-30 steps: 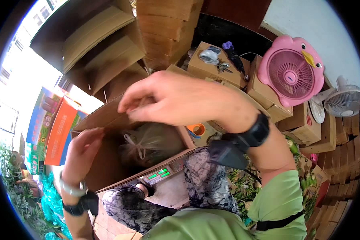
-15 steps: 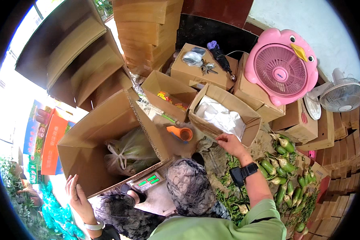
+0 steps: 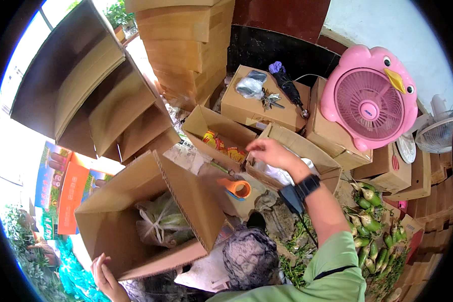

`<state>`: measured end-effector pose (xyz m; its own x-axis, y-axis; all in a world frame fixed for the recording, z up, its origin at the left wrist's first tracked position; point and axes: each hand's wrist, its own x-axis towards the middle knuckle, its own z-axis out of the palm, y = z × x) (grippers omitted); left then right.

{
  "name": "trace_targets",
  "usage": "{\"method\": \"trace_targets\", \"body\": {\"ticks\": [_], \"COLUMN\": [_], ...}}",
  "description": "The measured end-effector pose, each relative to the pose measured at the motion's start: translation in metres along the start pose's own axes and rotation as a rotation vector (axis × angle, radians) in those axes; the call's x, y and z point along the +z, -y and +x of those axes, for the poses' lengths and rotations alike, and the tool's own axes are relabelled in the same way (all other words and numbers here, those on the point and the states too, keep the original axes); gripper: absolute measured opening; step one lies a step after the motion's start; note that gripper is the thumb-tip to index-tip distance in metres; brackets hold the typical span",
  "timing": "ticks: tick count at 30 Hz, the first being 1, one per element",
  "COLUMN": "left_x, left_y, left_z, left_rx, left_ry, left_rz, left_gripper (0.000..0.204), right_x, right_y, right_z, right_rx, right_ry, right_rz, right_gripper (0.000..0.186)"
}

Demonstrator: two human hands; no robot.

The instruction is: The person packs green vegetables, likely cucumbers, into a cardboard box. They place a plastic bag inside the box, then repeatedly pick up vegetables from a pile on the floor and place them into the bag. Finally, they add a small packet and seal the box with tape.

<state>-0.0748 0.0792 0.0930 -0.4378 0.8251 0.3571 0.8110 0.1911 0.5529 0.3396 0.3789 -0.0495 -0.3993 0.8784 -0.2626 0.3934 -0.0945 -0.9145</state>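
A large open cardboard box point(image 3: 136, 267) stands in front of me, tilted toward me. Inside it lies a clear tied plastic bag point(image 3: 158, 221) with green produce. At the box's near left corner, my left hand point(image 3: 105, 277) has its fingers on the rim, holding it. My right hand point(image 3: 272, 153) hovers over a smaller box point(image 3: 332, 173) with white sheeting point(image 3: 279, 173) in it. Its fingers are loosely bent and apart, with nothing visible in them. They point toward the neighbouring box point(image 3: 201, 118) of red and yellow packets point(image 3: 216, 141).
An orange tape dispenser point(image 3: 240, 189) sits right of the large box. White radishes with green tops point(image 3: 372, 224) lie at the right. Stacked cartons point(image 3: 181, 45), a pink fan point(image 3: 367, 95) and a box bearing keys point(image 3: 272, 99) stand behind. Turquoise plastic point(image 3: 75, 269) lies at left.
My right hand has moved left and forward toward the packets. My left hand has come onto the large box's rim. That box now leans toward me and hides the scale with green digits.
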Motion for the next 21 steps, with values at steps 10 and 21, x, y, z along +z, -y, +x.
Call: {"method": "trace_targets", "body": {"ticks": [10, 21], "left_x": [0.010, 0.024], "left_y": [-0.032, -0.025], "left_z": [0.010, 0.018], "left_rx": [-0.072, -0.034], "left_ry": [0.015, -0.061], "left_rz": [0.132, 0.174], "left_gripper": [0.031, 0.032], "right_x": [0.022, 0.060], "right_y": [-0.010, -0.073], "right_z": [0.176, 0.234], "right_rx": [0.278, 0.428], "right_ry": [0.512, 0.753], "right_rz": [-0.479, -0.858], "right_gripper": [0.030, 0.038]}}
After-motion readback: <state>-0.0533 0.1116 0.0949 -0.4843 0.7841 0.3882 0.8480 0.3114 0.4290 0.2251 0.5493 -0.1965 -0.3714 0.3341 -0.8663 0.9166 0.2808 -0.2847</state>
